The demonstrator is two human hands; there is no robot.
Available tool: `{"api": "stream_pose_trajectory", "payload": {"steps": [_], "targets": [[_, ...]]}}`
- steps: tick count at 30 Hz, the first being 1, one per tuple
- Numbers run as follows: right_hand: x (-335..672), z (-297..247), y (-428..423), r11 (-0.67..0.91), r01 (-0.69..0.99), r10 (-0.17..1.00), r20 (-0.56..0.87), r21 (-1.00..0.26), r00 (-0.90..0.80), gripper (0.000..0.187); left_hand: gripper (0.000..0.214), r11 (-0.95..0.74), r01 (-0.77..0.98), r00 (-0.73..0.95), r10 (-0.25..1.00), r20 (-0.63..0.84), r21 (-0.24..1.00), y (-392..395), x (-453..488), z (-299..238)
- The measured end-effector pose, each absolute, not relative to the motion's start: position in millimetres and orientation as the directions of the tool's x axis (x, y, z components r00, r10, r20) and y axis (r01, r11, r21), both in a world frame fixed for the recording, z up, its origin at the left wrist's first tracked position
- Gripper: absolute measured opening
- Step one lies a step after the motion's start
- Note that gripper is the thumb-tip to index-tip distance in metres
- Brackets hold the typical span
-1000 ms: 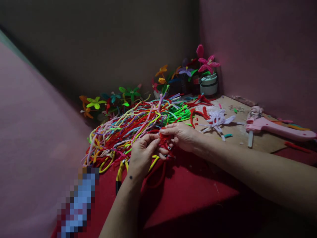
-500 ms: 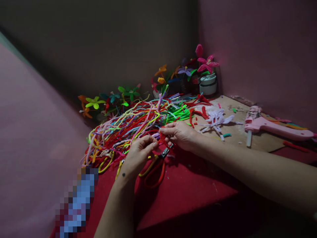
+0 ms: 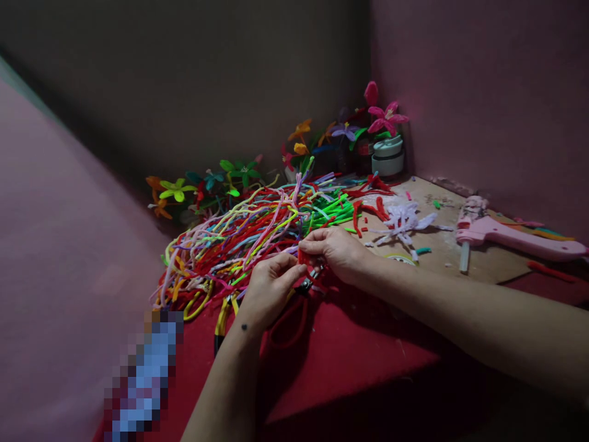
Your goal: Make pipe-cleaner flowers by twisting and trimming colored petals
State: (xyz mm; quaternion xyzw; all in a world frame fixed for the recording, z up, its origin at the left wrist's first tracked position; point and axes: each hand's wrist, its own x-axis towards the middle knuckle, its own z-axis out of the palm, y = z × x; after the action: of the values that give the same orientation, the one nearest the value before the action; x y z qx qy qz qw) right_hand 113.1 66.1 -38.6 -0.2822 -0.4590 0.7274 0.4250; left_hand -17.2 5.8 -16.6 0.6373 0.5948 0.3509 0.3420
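Note:
Between my two hands is a short piece of red pipe cleaner, mostly covered by fingers. My right hand pinches its upper part between thumb and forefinger. Lower and to the left, my left hand has its thumb and fingertips closed at the same red piece. Just beneath the fingers lies a metal tool, its pivot showing, with a red loop handle close by on the cloth. Beyond my hands spreads a heap of multicoloured pipe cleaners.
Yellow-and-black pliers lie beside my left wrist. A pink glue gun rests on the board at right, near white pipe-cleaner pieces. Pipe-cleaner flowers and a lidded jar stand along the wall. Red cloth covers the front.
My left hand has shifted right and slightly up, closer to my right hand. More of the yellow pliers shows now. A pale round object has come into view behind my right forearm.

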Motion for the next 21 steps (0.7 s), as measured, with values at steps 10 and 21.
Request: {"api": "stream_pose_trajectory", "payload": {"steps": [10,21], "targets": [[115,-37,73,-0.334,-0.373,0.836,-0.09,-0.866,-0.542,0.011,0.018,0.042,0.352,0.026,0.998,-0.055,0.935,5,-23,-15],[115,-34,71,-0.386,-0.367,0.777,-0.084,-0.846,-0.624,0.016,0.019,0.064,0.309,0.08,0.993,-0.092,0.949,4,-34,-11]]}}
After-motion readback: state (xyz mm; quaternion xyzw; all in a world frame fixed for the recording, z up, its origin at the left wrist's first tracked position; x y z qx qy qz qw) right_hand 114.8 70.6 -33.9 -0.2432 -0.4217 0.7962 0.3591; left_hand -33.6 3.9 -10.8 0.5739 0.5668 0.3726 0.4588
